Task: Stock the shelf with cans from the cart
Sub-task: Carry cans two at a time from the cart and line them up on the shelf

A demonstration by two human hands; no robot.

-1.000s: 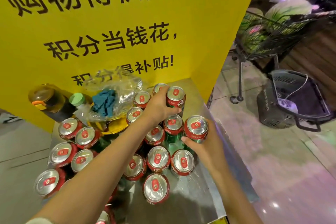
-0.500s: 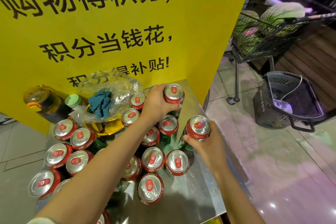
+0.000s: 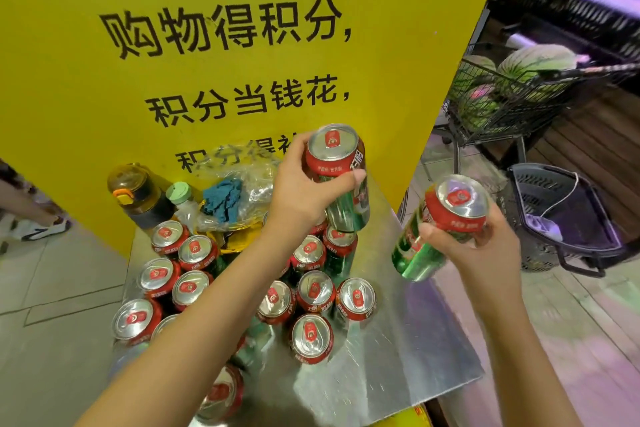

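Steel cart top (image 3: 398,340), left hand (image 3: 298,191) fingers clamped on red-green can (image 3: 341,177), right hand (image 3: 481,250) gripping another can (image 3: 436,229)

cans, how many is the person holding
2. The first can in the left hand, above the standing cans; the second can, tilted, in the right hand over the metal top's right edge. No third seems hidden.

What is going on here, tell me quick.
A person is pulling cans off a metal cart top. The left hand grips one green-and-red can, the right hand grips another can, both lifted clear. Many more cans stand upright on the cart, none shelved in view.
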